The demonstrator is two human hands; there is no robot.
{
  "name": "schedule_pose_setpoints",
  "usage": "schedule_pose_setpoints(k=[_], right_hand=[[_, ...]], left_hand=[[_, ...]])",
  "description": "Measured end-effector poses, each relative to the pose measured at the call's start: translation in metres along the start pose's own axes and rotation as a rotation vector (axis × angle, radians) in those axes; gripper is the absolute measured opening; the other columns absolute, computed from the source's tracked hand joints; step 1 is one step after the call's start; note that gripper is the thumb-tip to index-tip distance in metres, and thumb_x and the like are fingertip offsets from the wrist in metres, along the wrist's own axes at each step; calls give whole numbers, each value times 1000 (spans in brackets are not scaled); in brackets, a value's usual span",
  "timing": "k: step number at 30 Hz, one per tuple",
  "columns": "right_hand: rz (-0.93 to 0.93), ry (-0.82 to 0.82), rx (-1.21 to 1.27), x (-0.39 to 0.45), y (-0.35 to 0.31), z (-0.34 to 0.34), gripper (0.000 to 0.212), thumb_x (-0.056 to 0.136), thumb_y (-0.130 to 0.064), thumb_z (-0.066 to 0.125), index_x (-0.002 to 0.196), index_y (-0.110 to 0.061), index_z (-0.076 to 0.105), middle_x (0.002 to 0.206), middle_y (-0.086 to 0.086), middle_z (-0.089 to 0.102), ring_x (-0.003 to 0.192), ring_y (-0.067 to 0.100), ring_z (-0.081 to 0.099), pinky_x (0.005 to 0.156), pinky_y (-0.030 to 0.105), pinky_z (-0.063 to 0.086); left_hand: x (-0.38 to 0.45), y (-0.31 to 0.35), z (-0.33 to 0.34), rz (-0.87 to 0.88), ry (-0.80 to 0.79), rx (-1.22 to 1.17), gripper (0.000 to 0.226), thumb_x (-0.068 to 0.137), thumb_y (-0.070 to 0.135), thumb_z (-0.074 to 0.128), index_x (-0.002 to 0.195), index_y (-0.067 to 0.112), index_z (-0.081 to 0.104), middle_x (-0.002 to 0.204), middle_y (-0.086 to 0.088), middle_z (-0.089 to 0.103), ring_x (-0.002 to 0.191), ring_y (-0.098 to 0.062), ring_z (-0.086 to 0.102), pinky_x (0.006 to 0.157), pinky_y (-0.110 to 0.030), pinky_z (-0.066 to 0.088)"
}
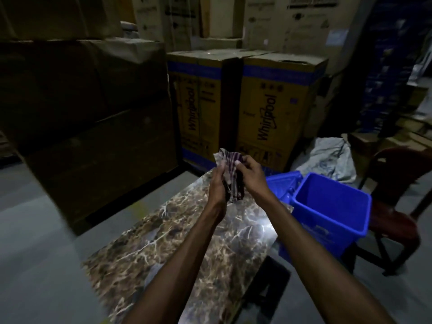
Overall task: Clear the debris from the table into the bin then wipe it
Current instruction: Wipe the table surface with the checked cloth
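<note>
landmark: marble-pattern table [177,249], everything below is placed relative to it
debris: none visible on the table top in the head view; light is dim and the near end is cut off by the forearms, so small bits can't be ruled out
bin: blue bin [327,213] stands just beside the table's right edge, open top, inside looks bare as far as I can see; a second blue piece [284,181] sits behind it, touching or nearly so, can't tell which
cloth: striped cloth [230,176] is held up above the table's far end, not touching the surface
left hand [218,185]: fingers curled round the cloth's left side, gripping it
right hand [251,174]: thumb and fingers pinching the cloth's upper right part
step in hand: looks like bunching or folding the cloth between both hands, ready to wipe
done (judgement): clearing into the bin appears finished
left (judgement): whole wipe; cloth has yet to meet the table
beyond table: cardboard boxes [275,106] past its far end, dark chair [397,206] right of the bin
</note>
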State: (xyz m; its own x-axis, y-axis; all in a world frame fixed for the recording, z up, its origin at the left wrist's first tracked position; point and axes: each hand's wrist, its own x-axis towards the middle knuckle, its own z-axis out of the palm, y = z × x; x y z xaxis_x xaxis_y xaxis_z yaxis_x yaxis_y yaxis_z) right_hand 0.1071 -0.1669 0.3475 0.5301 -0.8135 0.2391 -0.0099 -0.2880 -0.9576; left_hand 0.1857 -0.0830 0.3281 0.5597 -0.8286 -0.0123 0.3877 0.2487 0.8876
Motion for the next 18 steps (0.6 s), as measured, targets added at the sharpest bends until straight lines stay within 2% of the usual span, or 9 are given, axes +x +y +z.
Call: schedule_pose_setpoints(k=[3, 6, 8, 10, 13, 14, 15, 16, 18], right_hand=[[48, -59, 88, 29, -7, -5, 18, 105, -23, 53, 92, -27, 65, 86, -1, 69, 87, 22, 68, 78, 42, 51], [27, -88, 138, 62, -13, -7, 26, 106, -22, 48, 87, -28, 64, 86, -1, 66, 86, 22, 65, 80, 41, 50], [4, -134, 147, 82, -15, -8, 27, 110, -20, 42, 93, -24, 64, 91, 2, 68, 86, 19, 66, 81, 39, 51], [-14, -193, 150, 100, -18, -8, 28, 111, -23, 38, 100, -20, 64, 98, 7, 69, 93, 22, 66, 85, 44, 52], [-59, -319, 114, 124, -21, -7, 34, 106, -37, 40, 114, -13, 64, 111, 16, 69, 102, 26, 66, 91, 50, 54], [-81, -363, 91, 131, -23, -8, 36, 106, -38, 41, 118, -12, 63, 115, 15, 69, 104, 25, 66, 91, 46, 54], [-110, -417, 78, 135, -27, -10, 32, 108, -33, 40, 116, -12, 63, 110, 12, 69, 99, 22, 66, 87, 39, 53], [-138, -471, 72, 140, -29, -11, 28, 109, -27, 39, 111, -12, 62, 103, 10, 68, 91, 19, 64, 81, 35, 52], [-183, -579, 45, 149, -37, -11, 25, 109, -22, 39, 106, -9, 60, 95, 11, 64, 85, 19, 60, 76, 35, 47]], left_hand=[[23, 18, 3, 49, 32, 38, 42, 99, 34, 66, 137, 17, 61, 125, -10, 72, 113, -28, 71, 93, -48, 60], [53, 26, -4, 86, 152, 125, 45, 90, 20, 78, 132, 16, 64, 119, -7, 75, 108, -26, 73, 95, -50, 59], [70, 31, -10, 92, 252, 164, 46, 90, 16, 79, 133, 15, 64, 119, -7, 75, 107, -25, 73, 95, -51, 59], [82, 37, -12, 102, 350, 210, 49, 89, 15, 79, 136, 14, 63, 124, -8, 73, 110, -24, 72, 94, -46, 60], [95, 41, -9, 174, 477, 310, 57, 85, 13, 83, 136, 10, 56, 124, -7, 71, 107, -20, 71, 80, -32, 63], [98, 41, -7, 204, 520, 359, 64, 83, 13, 85, 137, 12, 51, 126, -6, 68, 109, -19, 69, 76, -29, 62], [99, 43, -4, 230, 554, 419, 75, 81, 15, 87, 142, 16, 44, 133, -5, 61, 116, -20, 65, 78, -28, 59], [100, 44, -3, 251, 586, 500, 90, 79, 16, 88, 150, 21, 34, 143, -5, 50, 126, -20, 56, 87, -29, 56], [97, 49, -2, 282, 641, 691, 115, 76, 17, 90, 161, 30, 14, 160, -6, 21, 140, -18, 34, 107, -34, 40]])
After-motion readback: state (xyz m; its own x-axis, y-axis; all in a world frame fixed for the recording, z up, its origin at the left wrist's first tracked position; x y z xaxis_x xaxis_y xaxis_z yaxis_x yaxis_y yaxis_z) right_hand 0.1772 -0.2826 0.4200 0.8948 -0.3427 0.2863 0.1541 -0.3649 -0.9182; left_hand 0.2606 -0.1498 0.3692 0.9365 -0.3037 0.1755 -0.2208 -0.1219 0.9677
